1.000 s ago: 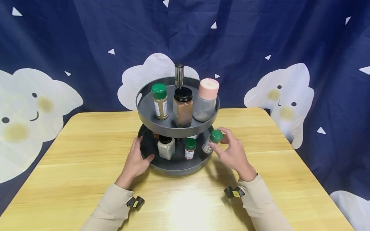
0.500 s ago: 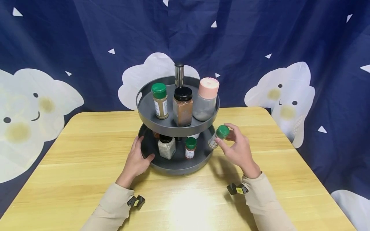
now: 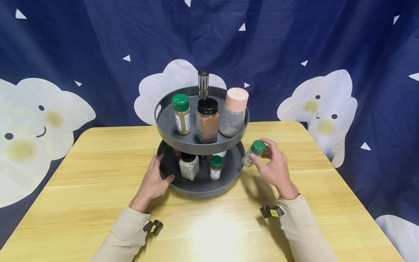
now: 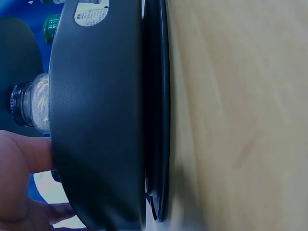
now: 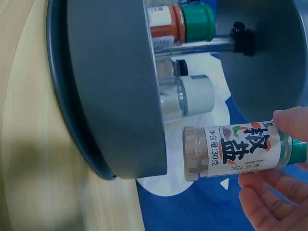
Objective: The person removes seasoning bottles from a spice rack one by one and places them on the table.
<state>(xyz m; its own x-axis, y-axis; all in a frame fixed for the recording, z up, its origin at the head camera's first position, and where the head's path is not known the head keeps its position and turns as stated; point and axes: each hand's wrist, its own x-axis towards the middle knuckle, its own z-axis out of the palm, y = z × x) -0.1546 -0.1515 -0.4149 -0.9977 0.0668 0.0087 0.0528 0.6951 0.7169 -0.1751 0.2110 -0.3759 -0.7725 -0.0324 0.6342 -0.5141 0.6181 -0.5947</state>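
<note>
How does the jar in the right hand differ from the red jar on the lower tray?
The held jar is tilted, gripped by the right hand; the red jar stands upright on the lower tray. The held jar's contents look pale brown, the red jar's red. Both have green caps and printed labels.

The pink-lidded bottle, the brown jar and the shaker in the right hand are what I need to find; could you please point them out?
Pink-lidded bottle (image 3: 233,118), head view: clear body below the lid.
Brown jar (image 3: 207,125), head view: brown body.
Held shaker (image 5: 240,150), right wrist view: printed label.
</note>
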